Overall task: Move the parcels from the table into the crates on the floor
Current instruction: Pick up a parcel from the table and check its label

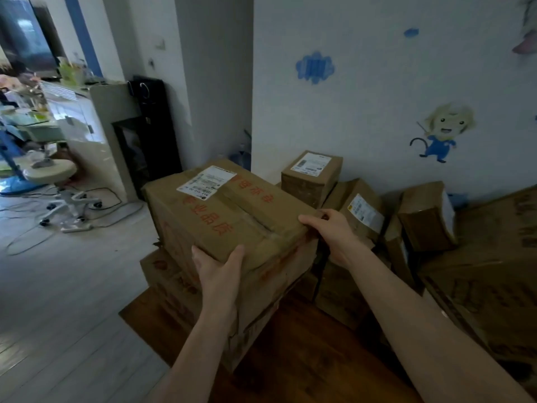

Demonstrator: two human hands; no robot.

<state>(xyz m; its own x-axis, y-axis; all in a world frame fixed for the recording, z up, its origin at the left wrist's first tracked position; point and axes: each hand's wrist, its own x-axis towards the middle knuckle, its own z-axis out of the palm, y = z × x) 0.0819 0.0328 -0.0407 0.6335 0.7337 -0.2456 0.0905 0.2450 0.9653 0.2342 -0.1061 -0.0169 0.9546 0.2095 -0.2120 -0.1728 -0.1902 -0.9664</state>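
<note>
A large cardboard parcel (223,210) with red print and a white label sits on top of another big box (162,274) at the left end of the dark wooden table (305,359). My left hand (218,271) grips its near corner, thumb on the top face. My right hand (331,231) grips its right corner, fingers curled over the edge. Further back stand a small labelled parcel (312,175) and two more parcels (363,213) (427,216) against the wall. No crate is in view.
A big flat cardboard box (494,274) lies at the right. The pale floor (58,286) spreads left, with cables, a white wheeled stool (55,175) and a white cabinet (96,135). A black speaker (151,129) stands by the wall corner.
</note>
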